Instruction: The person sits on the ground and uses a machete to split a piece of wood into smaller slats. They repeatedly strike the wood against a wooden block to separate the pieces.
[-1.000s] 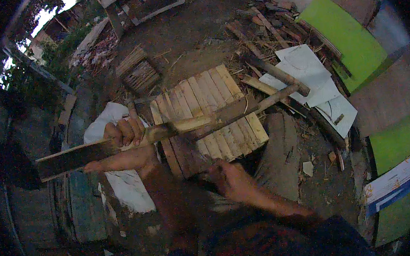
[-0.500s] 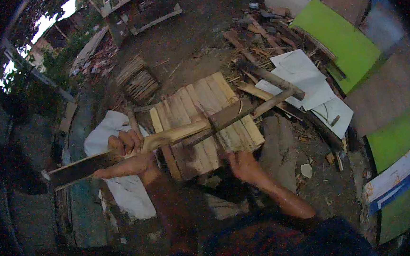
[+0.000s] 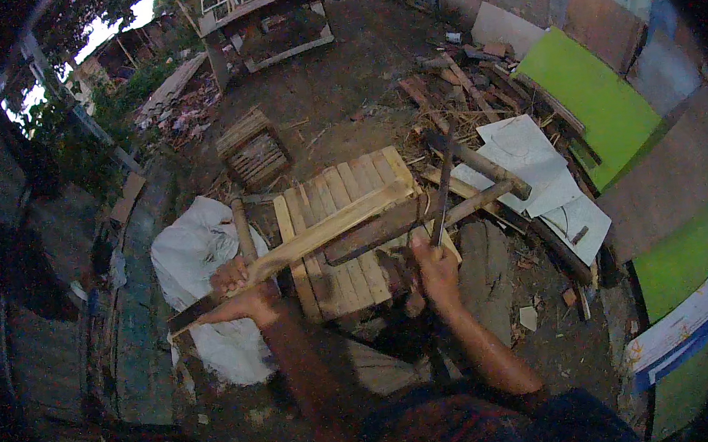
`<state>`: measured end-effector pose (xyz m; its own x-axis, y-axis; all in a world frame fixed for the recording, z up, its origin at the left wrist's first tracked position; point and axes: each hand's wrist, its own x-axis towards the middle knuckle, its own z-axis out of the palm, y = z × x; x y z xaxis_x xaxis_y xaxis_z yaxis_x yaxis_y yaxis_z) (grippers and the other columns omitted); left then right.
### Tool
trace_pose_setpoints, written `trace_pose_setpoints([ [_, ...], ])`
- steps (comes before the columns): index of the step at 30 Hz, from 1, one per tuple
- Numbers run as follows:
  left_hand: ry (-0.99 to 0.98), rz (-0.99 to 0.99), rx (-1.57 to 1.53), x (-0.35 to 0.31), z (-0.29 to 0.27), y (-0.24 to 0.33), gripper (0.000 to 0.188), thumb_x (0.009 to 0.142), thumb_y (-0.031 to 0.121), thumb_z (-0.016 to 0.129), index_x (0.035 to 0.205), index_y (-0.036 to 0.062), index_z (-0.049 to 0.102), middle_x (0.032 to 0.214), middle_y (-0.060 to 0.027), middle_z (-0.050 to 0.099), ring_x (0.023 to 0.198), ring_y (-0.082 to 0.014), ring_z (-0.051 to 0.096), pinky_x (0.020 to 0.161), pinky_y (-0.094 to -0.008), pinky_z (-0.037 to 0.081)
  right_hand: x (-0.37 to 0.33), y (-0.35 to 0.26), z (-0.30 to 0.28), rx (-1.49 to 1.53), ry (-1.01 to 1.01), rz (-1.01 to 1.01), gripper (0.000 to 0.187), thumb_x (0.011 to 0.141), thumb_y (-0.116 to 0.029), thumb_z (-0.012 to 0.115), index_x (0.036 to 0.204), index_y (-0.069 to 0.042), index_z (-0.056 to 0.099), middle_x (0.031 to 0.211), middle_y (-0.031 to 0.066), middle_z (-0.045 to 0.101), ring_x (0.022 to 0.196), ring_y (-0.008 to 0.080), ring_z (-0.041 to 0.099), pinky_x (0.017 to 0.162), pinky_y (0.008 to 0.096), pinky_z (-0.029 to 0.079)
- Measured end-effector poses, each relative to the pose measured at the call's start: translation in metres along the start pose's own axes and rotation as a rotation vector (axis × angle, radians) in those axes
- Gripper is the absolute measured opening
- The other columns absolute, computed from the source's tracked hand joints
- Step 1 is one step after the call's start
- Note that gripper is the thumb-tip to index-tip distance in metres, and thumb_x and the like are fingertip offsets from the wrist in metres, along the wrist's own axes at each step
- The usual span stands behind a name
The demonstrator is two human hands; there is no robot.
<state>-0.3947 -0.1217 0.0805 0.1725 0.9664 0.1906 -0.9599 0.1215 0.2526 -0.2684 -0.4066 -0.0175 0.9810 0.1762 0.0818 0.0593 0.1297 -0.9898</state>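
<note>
A long wooden plank (image 3: 334, 226) slants across a slatted wooden crate (image 3: 346, 283), its far end over the crate's far right part. My left hand (image 3: 240, 295) is closed around the plank near its lower left end, left of the crate. In my right hand (image 3: 436, 273), closed at the crate's right edge, is a machete (image 3: 443, 186) with a long, dark, narrow blade. The blade points up and away, apart from the plank. Beside the plank, a darker wood piece (image 3: 375, 232) lies on the slats.
A white sack (image 3: 199, 240) lies left of the crate. Wooden poles (image 3: 484, 199) and white sheets (image 3: 570, 206) are at the right, before scrap wood (image 3: 460, 90) and green panels (image 3: 592, 97). A smaller slatted crate (image 3: 255, 150) and a table (image 3: 274, 21) stand farther off.
The machete has come up off the plank and swung right, its blade now pointing away. The plank has slid rightward and farther over the crate with my left hand. The view has shifted slightly.
</note>
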Motion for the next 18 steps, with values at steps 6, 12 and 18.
trace_pose_setpoints([
  [6, 0.019, -0.273, -0.2, -0.055, 0.02, -0.072, 0.089, 0.074, 0.096, 0.041, 0.088, 0.0099, 0.057, 0.077, -0.0078, 0.058, 0.072, -0.0228, 0.055, 0.069, -0.0372, 0.043, 0.025, -0.125, 0.028, 0.541, 0.128, -0.031, 0.028, 0.091, -0.023, 0.077, 0.101, -0.003, 0.06, 0.081, 0.0048, 0.066, 0.061, 0.0139, 0.059, 0.053, 0.0309, 0.048],
  [12, 0.025, -0.789, 0.294, -0.06, 0.058, -0.07, 0.086, 0.088, 0.08, 0.047, 0.122, 0.002, 0.061, 0.102, -0.0189, 0.071, 0.099, -0.034, 0.067, 0.088, -0.0491, 0.048, 0.098, -0.205, 0.008, 0.44, 0.05, -0.273, 0.019, 0.092, -0.019, 0.076, 0.097, -0.005, 0.063, 0.077, 0.0027, 0.064, 0.061, 0.0115, 0.058, 0.054, 0.0272, 0.048],
  [18, -0.883, -0.702, 0.426, -0.002, 0.115, -0.022, 0.055, 0.103, 0.05, 0.051, 0.111, -0.0023, 0.067, 0.103, -0.0166, 0.071, 0.099, -0.0237, 0.067, 0.078, -0.0337, 0.053, 0.145, -0.278, 0.023, 0.308, -0.002, -0.602, 0.025, 0.092, -0.019, 0.074, 0.109, -0.002, 0.067, 0.079, 0.0026, 0.068, 0.063, 0.01, 0.06, 0.057, 0.0269, 0.05],
])
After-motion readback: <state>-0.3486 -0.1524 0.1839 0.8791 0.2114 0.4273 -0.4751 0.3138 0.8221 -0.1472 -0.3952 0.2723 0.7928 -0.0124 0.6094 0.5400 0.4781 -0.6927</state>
